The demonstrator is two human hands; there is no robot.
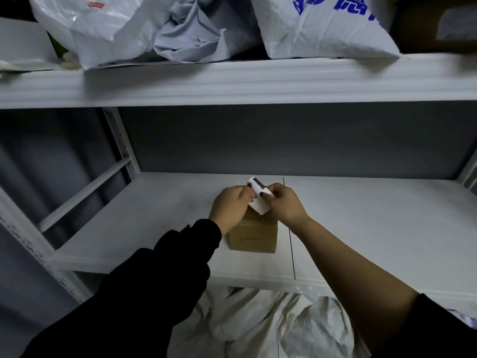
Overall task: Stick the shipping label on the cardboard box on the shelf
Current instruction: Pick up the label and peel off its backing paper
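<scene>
A small brown cardboard box (254,236) stands on the white middle shelf (361,228), near its front edge. Just above the box's top I hold a white shipping label (259,196) with a dark printed strip, tilted and curling upward. My left hand (231,206), in a black sleeve, pinches the label's left edge. My right hand (285,204), forearm bare, pinches its right edge. Both hands hover over the box and hide most of its top face.
The upper shelf (232,81) carries white plastic mailer bags (322,27) and crumpled grey wrapping (191,34) overhanging its front. A slotted white upright (121,140) rises at the left. More white bags (271,324) lie below the middle shelf.
</scene>
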